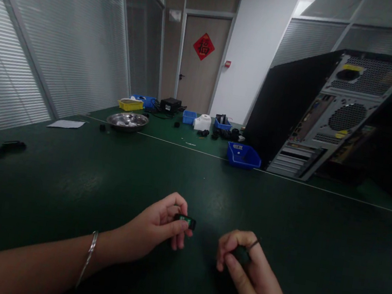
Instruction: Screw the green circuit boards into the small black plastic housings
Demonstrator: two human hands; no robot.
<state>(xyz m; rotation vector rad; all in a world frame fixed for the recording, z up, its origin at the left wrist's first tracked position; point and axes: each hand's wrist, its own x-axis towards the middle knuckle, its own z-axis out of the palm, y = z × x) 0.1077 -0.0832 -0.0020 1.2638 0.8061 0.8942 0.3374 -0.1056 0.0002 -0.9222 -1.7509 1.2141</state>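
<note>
My left hand (149, 226) pinches a small black rectangular piece with a green circuit board (191, 223) between thumb and fingers, above the green table. The piece's far end pokes out past my thumb. A short gap to the right, my right hand (254, 271) has its fingers curled in and the thumb close to the fingertips. Whatever those fingertips may hold is hidden or too small to make out. The two hands are apart from each other.
A computer case (286, 106) stands at the right beside a dark blue bin (243, 163). Further back are a metal bowl (127, 128), a yellow basket (131, 106) and a white plastic housing (202, 123). Dark objects (0, 149) and white paper (67, 124) lie to the left.
</note>
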